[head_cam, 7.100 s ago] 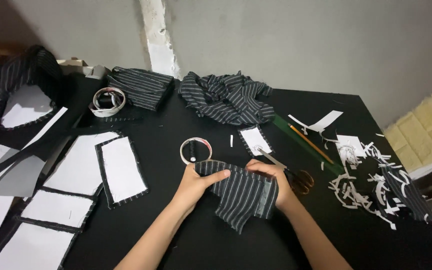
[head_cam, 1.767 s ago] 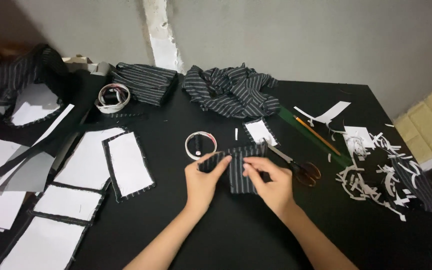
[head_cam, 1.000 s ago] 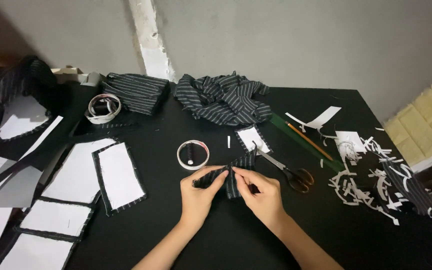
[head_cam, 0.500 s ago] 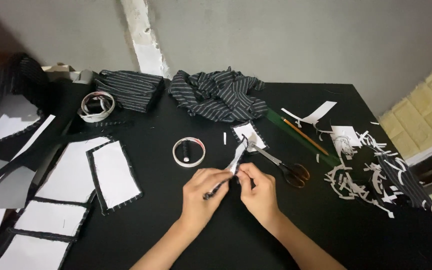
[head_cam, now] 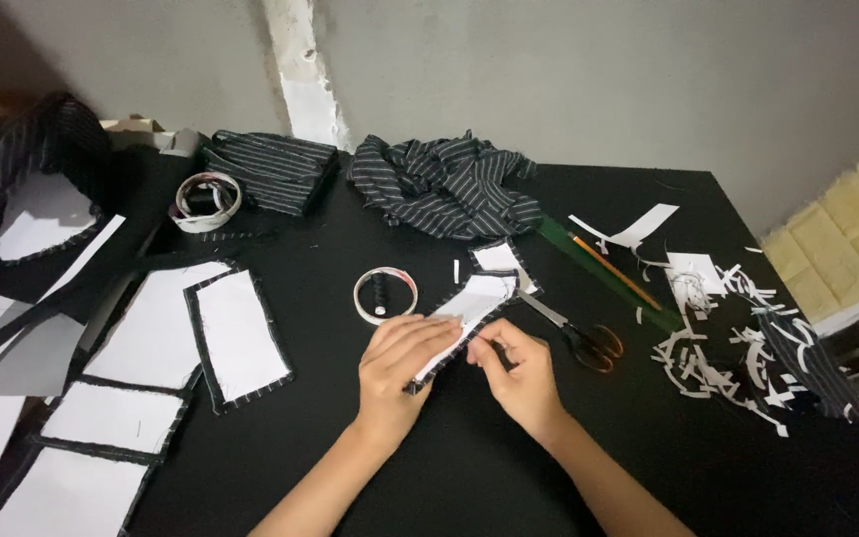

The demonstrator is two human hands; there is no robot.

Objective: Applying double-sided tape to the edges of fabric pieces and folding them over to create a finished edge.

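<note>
Both hands, L (head_cam: 402, 360) + R (head_cam: 516, 370), pinch folded cloth piece (head_cam: 464, 310), white side up. Five done pieces (head_cam: 236, 338) lie left on table (head_cam: 469, 467). Scissors (head_cam: 579, 336) idle nearby. Striped cloth pile (head_cam: 444, 184) left.

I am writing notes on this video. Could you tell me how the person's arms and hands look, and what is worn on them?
Both forearms are bare: no sleeves show up to the picture's lower edge. The left hand and the right hand wear no gloves. I see no watch, bracelet or ring on either one. The nails look short and unpainted, though they are small in this view.
</note>
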